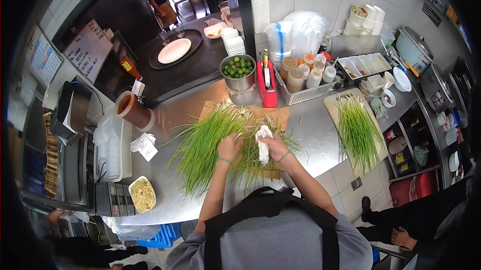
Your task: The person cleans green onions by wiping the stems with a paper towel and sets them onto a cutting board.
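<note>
"Where are the 2 hands?"

"Both are over the brown paper (281, 114) on the steel table (316, 139). The left hand (229, 149) is at the right edge of the big green stalk pile (205, 132), near its pale root ends."

"And its fingers?"

"Curled in close together. Something small and pale shows at their tips, but I can't tell whether they grip it."

"What about the right hand (274, 147)?"

"Its fingers are closed on a crumpled white wad (263, 143), cloth or paper, I can't tell which. It hangs down above thinner, scattered strands (250, 162) that lie between and below the hands."

"How does the big pile lie?"

"Partly on the brown paper, pale ends away from the person, green tips fanned out to the left and towards the body."

"Anything beyond it?"

"A metal pot (240, 85) of small green fruit (237, 66), with a red holder (266, 84) just right of it, then a pale basket (308, 94) of squeeze bottles (295, 78)."

"More stalks anywhere?"

"Yes, 1 more bunch (356, 129) on a cutting board (331, 104), well apart on the right."
</note>
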The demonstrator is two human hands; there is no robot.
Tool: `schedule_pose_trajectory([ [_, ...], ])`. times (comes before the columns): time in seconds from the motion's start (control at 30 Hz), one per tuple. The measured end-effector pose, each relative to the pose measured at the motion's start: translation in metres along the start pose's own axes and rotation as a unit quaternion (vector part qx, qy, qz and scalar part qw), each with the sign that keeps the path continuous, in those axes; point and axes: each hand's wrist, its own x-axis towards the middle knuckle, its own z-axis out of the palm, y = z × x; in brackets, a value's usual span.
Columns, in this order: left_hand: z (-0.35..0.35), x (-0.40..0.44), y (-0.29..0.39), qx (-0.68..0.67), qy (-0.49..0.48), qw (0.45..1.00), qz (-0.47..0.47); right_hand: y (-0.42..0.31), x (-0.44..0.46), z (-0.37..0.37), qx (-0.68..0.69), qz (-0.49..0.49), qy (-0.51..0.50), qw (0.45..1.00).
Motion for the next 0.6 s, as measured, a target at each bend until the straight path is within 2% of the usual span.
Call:
schedule_pose_trajectory([
  [0.13, 0.024, 0.007, -0.011, 0.03, -0.023, 0.999, 0.039, -0.011, -0.003, -0.013, -0.03, -0.047, 0.033, 0.998],
  [0.27, 0.029, 0.013, -0.011, 0.038, -0.003, 0.998, 0.052, -0.026, -0.016, -0.015, -0.04, -0.054, 0.022, 0.998],
  [0.43, -0.015, 0.007, 0.022, -0.029, 0.002, 0.998, 0.05, -0.018, -0.02, -0.006, -0.123, -0.045, -0.058, 0.99],
  [0.53, -0.017, 0.0, 0.027, -0.081, 0.032, 0.991, 0.102, -0.007, -0.018, 0.015, -0.114, -0.039, -0.103, 0.987],
  [0.6, -0.031, -0.006, 0.036, -0.078, -0.009, 0.995, 0.06, -0.003, -0.012, 0.014, -0.134, -0.03, -0.101, 0.985],
])
